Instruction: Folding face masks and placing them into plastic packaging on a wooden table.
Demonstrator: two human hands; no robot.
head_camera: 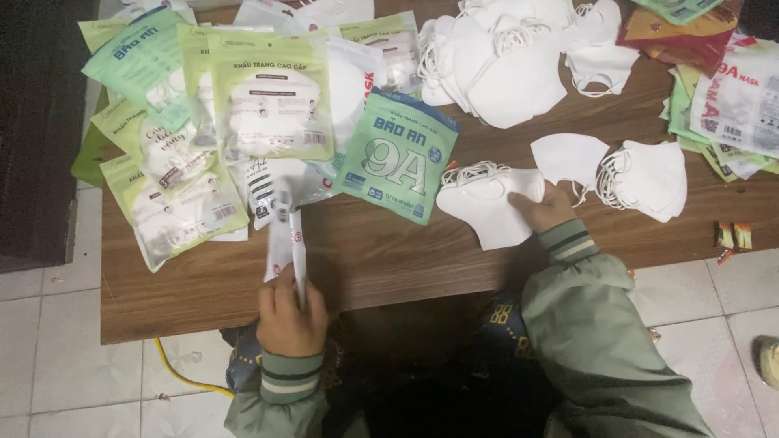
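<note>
My left hand (pixel 290 315) grips a clear plastic pouch (pixel 284 235) edge-on, held upright over the near edge of the low wooden table (pixel 381 251). My right hand (pixel 542 208) rests on a small stack of white face masks (pixel 487 207) with elastic ear loops, fingers closed on the stack's right edge. Another folded white mask (pixel 570 156) lies just beyond that hand, and a further small stack of masks (pixel 649 178) sits to its right. Both arms wear green sleeves with striped cuffs.
Green printed mask packets (pixel 268 97) are spread over the table's left half; a teal packet (pixel 396 156) lies mid-table. A heap of loose white masks (pixel 511 57) lies at the back. More packets (pixel 730 105) pile at the right. Tiled floor (pixel 49 357) and a yellow cable (pixel 182 375) lie below.
</note>
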